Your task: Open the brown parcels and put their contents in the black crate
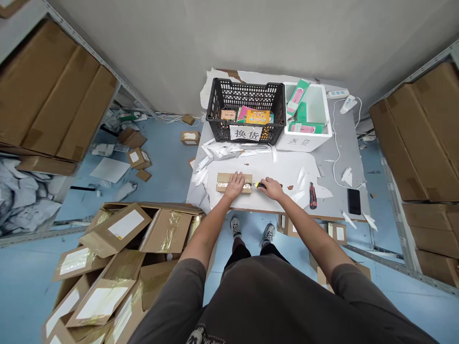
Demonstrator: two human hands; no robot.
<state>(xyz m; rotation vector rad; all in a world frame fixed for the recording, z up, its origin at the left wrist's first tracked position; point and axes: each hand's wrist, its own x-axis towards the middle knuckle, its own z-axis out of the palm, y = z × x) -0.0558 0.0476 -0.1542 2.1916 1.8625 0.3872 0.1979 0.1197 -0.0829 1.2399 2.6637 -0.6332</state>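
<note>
A small brown cardboard box with shiny tape along its top lies on the white table. My left hand rests on the top of this box, its fingers spread and lying flat towards the far edge. My right hand is closed around a yellow and black utility knife. The knife points left, with its tip at the box's right end, close to my left hand; whether the blade is in the tape I cannot tell. A second, red and black utility knife lies to the right.
Behind the box stand a black crate with colourful packs and a white bin with green-and-pink packages. Paper scraps, a phone and a white cable lie about. Many taped boxes are piled at lower left.
</note>
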